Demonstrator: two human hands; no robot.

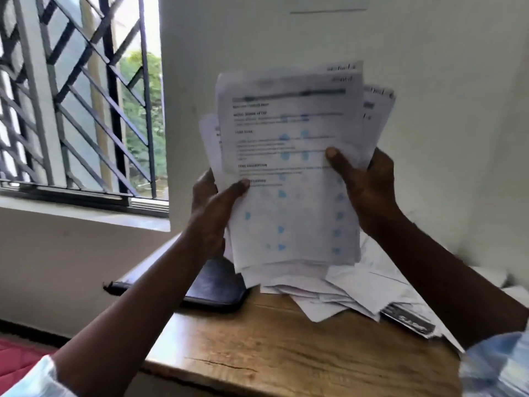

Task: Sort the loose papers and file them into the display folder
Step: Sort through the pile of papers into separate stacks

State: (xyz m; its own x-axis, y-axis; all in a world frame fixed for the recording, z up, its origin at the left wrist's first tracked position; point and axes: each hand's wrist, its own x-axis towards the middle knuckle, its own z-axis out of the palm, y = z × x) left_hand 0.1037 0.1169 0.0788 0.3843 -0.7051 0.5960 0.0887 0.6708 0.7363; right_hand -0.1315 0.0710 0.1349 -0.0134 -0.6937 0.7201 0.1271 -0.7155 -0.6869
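Sorting looks barely begun, by my reading. I have a stack of papers [289, 173] lifted upright above the far part of the desk [272, 348], its sheets fanned and uneven at the top and bottom edges. My left hand [213, 209] is closed on the stack's left edge, thumb on the printed front; my right hand [365, 183] is closed on its right edge, thumb likewise on the front. More loose sheets [343, 290] lie in a heap toward the desk's far right edge, not yet gathered. The display folder [214, 285], dark-covered, lies flat and closed at the far left corner, partly under my left forearm. No page appears filed. Left to do: square the stack, collect the heap, open the folder, insert sheets.
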